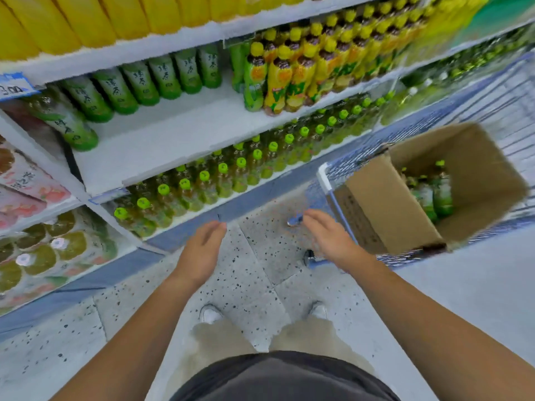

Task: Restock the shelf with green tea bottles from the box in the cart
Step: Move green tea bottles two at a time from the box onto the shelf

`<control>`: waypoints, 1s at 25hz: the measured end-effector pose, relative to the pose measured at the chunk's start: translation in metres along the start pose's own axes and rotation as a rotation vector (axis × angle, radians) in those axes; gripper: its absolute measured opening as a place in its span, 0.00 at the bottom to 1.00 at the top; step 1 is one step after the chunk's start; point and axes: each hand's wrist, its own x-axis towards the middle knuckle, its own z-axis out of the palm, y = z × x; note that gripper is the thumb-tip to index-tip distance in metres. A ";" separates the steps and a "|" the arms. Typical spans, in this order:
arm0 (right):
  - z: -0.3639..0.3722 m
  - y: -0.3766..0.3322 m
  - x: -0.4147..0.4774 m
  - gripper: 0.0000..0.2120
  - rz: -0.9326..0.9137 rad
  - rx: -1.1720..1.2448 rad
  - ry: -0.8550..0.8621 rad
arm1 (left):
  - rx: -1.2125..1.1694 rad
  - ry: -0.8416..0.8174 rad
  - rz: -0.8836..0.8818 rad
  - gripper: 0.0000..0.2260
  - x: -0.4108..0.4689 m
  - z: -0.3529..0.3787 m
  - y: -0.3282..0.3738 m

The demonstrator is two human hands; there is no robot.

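Note:
An open cardboard box (376,206) stands in a blue wire cart (434,117) at the right, with a few green tea bottles (431,195) left inside. On the white middle shelf (162,146) a row of green-labelled tea bottles (139,82) stands at the back, with bare shelf in front of it. My left hand (202,250) hangs over the floor, fingers relaxed, holding nothing. My right hand (327,235) is empty too, just left of the box's near corner.
Yellow-capped bottles (292,68) fill the same shelf's right part. Green-capped bottles (220,175) pack the shelf below, yellow packs the one above. Packaged goods (37,250) sit on the left unit. Speckled floor and my shoes (211,314) lie beneath my hands.

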 end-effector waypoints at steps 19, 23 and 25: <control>-0.352 0.133 -0.009 0.16 0.175 0.366 0.229 | 0.029 -0.329 0.070 0.19 -0.021 0.360 0.187; -0.383 0.145 0.000 0.16 0.238 0.380 0.347 | 0.075 -0.453 0.093 0.19 0.008 0.403 0.223; -0.399 0.151 0.005 0.12 0.257 0.360 0.425 | 0.111 -0.513 0.093 0.18 0.027 0.422 0.239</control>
